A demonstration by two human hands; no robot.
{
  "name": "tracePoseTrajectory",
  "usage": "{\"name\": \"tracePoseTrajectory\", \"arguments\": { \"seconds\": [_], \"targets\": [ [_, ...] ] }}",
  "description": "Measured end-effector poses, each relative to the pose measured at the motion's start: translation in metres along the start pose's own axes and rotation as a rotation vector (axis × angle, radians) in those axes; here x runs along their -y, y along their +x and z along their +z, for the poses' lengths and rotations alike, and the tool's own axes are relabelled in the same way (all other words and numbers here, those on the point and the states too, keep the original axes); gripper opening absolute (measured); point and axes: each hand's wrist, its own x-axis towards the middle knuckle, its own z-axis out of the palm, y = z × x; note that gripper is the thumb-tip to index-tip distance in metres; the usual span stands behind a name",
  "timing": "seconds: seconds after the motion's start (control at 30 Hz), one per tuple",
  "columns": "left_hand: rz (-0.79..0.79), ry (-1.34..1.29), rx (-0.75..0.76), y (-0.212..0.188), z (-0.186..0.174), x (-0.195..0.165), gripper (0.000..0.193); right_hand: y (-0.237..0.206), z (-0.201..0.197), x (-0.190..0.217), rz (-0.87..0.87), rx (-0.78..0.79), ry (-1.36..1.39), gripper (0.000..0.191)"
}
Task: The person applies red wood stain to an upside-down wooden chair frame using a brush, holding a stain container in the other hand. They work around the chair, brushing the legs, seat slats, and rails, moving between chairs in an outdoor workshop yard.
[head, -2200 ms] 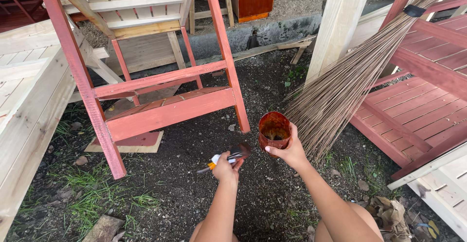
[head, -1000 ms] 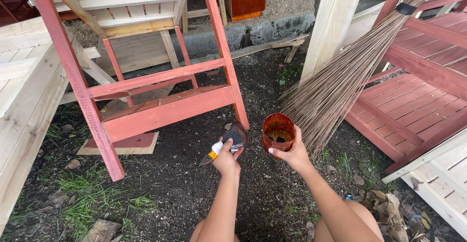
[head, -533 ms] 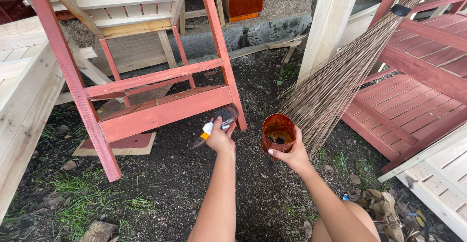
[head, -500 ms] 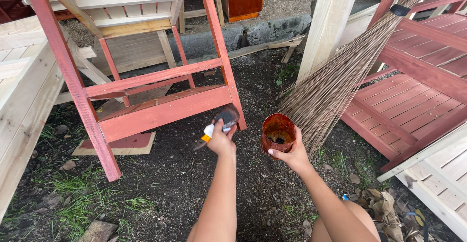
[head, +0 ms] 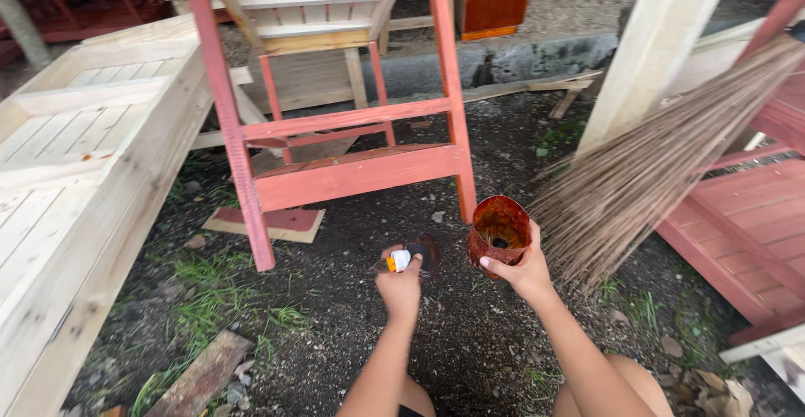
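- Over bare dark ground, in front of a half-painted wooden frame (head: 352, 174), your two hands meet low in the view.
- Left hand (head: 401, 284): fingers curled tight around the handle of a paintbrush (head: 412, 258). Handle end white and orange; dark bristle head points right, toward the cup.
- Right hand (head: 521, 270): fingers wrapped about the lower wall of a paint cup (head: 499, 231), thumb across the front. Cup upright, rim open, inside coated red-brown, a dark pool at the bottom.
- Brush head sits just beside the cup's left wall, outside the rim, not yet in the paint.
- Frame: red-brown on its rails and both legs; pale bare slats higher up. Near leg stands close behind the cup.
- Judgement: reloading the brush appears to be the step in hand. Keep the cup level, since the paint lies low; tilt it only slightly toward the bristles.
- Dip only the tips, then wipe one side on the inner rim to shed excess before carrying it over to the wood.
- Risk, as judged: drips on your forearm or the soil; keep the brush over the cup while it drains.
- Nearby: straw broom (head: 654, 174) leaning at right; unpainted wooden panel (head: 75, 174) at left.
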Motion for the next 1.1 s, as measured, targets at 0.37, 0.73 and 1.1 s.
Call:
{"name": "tracePoseTrajectory", "arguments": {
  "seconds": [0.37,0.73,1.1],
  "targets": [
    [1.123,1.843,0.207,0.07,-0.132,-0.077,0.024,0.008,0.067,0.016,0.019,0.21,-0.008,0.103],
    [1.062,2.017,0.184,0.081,-0.133,-0.084,0.021,0.043,0.103,0.052,0.022,0.478,0.097,0.112],
    [0.847,2.073,0.124,0.056,-0.107,-0.081,0.026,0.048,0.1,0.06,0.001,0.528,0.138,0.111]
  ]
}}
